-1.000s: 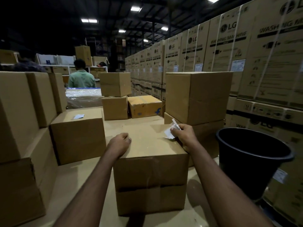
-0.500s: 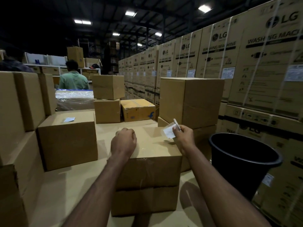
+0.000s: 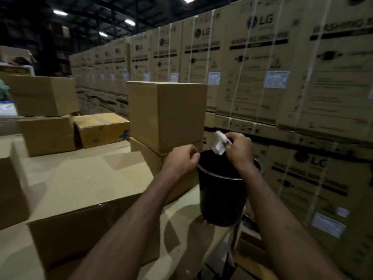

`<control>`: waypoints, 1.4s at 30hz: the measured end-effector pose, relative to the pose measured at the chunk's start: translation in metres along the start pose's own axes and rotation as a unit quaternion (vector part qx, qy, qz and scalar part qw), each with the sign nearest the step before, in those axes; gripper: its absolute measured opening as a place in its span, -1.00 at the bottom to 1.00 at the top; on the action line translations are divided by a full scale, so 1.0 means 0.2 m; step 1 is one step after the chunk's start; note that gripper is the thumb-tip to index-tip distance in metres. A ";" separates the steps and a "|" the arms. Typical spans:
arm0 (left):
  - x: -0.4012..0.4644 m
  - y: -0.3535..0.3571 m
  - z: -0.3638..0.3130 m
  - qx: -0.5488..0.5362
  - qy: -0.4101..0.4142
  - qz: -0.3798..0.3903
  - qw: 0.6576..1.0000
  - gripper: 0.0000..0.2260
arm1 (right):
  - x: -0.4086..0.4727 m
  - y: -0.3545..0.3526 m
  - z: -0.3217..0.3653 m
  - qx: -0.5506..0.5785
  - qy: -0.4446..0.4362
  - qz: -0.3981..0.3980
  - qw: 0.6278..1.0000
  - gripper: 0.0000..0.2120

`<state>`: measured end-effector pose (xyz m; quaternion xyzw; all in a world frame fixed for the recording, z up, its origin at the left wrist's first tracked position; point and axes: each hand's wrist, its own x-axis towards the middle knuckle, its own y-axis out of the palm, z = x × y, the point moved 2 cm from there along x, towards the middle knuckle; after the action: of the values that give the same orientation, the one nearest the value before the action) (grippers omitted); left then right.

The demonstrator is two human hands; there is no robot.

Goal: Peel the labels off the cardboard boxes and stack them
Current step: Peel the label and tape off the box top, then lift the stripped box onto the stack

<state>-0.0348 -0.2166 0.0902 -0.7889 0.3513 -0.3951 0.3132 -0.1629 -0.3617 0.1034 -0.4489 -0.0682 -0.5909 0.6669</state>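
1. We've got the peeled label (image 3: 219,143), white and crumpled, pinched in the fingers (image 3: 229,142) of our right hand (image 3: 238,150). It's hanging right over the mouth of the black bucket (image 3: 220,195), with its lower end about level with the far rim.
2. Our left hand (image 3: 181,158) is at the bucket's left rim, fingers curled. Looks like it's touching or gripping the rim, but honestly we can't tell which with the blur.
3. The bucket sits just off the right edge of the tabletop (image 3: 181,225), between us and the wall of washing machine cartons (image 3: 282,77).
4. The box in front of us (image 3: 84,201) sits at the near edge of the tabletop, left of our left arm. Plain brown top, taped seam down the front.
5. Just behind our left hand there's a stack of two: a tall box (image 3: 165,116) on top of a lower box (image 3: 147,154).
6. Further back on the tabletop, a yellowish box (image 3: 101,129) with a blue mark sits beside another two-high stack: an upper box (image 3: 43,94) on a smaller one (image 3: 47,135).
7. One more box (image 3: 11,190) is cut off at the left edge of the view.
8. The big cartons carry white stickers and strapping, running off in a long row under the ceiling lights (image 3: 60,12). Everything's pretty motion-blurred.
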 end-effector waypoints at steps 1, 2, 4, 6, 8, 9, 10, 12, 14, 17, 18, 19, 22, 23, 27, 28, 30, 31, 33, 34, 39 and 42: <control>0.03 0.04 -0.04 0.002 0.005 0.011 1.000 -0.76 | 0.02 -0.02 -0.04 -0.073 -0.001 0.039 0.997 -0.88; 0.06 0.07 -0.07 0.004 0.009 0.022 1.000 -0.75 | 0.03 -0.02 -0.09 -0.138 0.009 0.087 0.987 -0.88; 0.10 0.13 -0.12 -0.003 0.013 0.050 0.999 -0.77 | 0.03 -0.03 -0.14 -0.226 0.035 0.183 0.956 -0.84; 0.12 0.18 -0.15 -0.017 0.012 0.075 0.997 -0.79 | 0.01 -0.04 -0.16 -0.252 0.042 0.237 0.937 -0.74; 0.12 0.21 -0.15 -0.023 0.020 0.074 0.997 -0.80 | 0.01 -0.06 -0.16 -0.238 0.039 0.231 0.943 -0.66; 0.12 0.22 -0.15 -0.021 0.023 0.070 0.997 -0.80 | 0.01 -0.07 -0.16 -0.228 0.040 0.220 0.947 -0.64; 0.11 0.22 -0.14 -0.017 0.027 0.067 0.997 -0.81 | 0.01 -0.08 -0.16 -0.222 0.040 0.213 0.951 -0.63; 0.10 0.20 -0.12 -0.013 0.028 0.063 0.998 -0.83 | 0.00 -0.08 -0.14 -0.200 0.040 0.206 0.957 -0.63; 0.09 0.17 -0.09 -0.013 0.022 0.050 0.998 -0.83 | -0.03 -0.08 -0.09 -0.163 0.029 0.184 0.969 -0.68; 0.03 0.11 -0.07 -0.008 0.023 0.031 0.999 -0.80 | -0.12 -0.06 0.03 -0.097 0.008 0.161 0.982 -0.75; 0.00 0.07 -0.07 -0.008 0.023 0.027 0.999 -0.80 | -0.15 -0.04 0.07 -0.074 -0.001 0.158 0.985 -0.77; -0.04 0.04 -0.05 -0.009 0.022 0.019 1.000 -0.80 | -0.19 -0.02 0.10 -0.054 -0.019 0.149 0.987 -0.80; -0.19 -0.11 0.03 -0.001 0.010 -0.037 0.999 -0.78 | -0.31 0.06 0.20 0.023 -0.091 0.106 0.990 -0.86; -0.25 -0.17 0.08 0.005 -0.003 -0.061 0.998 -0.77 | -0.37 0.10 0.22 0.060 -0.103 0.100 0.988 -0.87; -0.51 -0.32 0.26 0.020 -0.021 -0.176 0.984 -0.77 | -0.60 0.32 0.37 0.219 -0.124 0.104 0.962 -0.88; -0.58 -0.34 0.30 0.027 -0.017 -0.207 0.978 -0.76 | -0.65 0.37 0.40 0.245 -0.121 0.117 0.955 -0.83; -0.73 -0.37 0.39 0.056 -0.030 -0.273 0.960 -0.75 | -0.75 0.48 0.43 0.269 -0.089 0.164 0.945 -0.59; -0.81 -0.39 0.45 0.068 -0.045 -0.309 0.948 -0.71 | -0.80 0.52 0.43 0.280 -0.069 0.190 0.938 -0.46; -0.96 -0.42 0.61 0.062 -0.089 -0.371 0.922 -0.54 | -0.90 0.58 0.41 0.313 -0.034 0.224 0.922 -0.24; -1.03 -0.42 0.69 0.038 -0.118 -0.387 0.914 -0.43 | -0.95 0.61 0.39 0.330 -0.017 0.231 0.915 -0.19; -1.27 -0.27 0.90 -0.128 -0.241 -0.355 0.894 -0.18 | -1.16 0.76 0.22 0.371 0.083 0.280 0.882 -0.17; -1.38 -0.13 1.01 -0.180 -0.288 -0.312 0.887 -0.21 | -1.27 0.80 0.13 0.357 0.087 0.296 0.882 -0.40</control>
<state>0.0219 0.0624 -0.1001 -0.9799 0.0460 -0.1575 0.1136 -0.0897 -0.1756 -0.1221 -0.1269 -0.0802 -0.3388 0.9288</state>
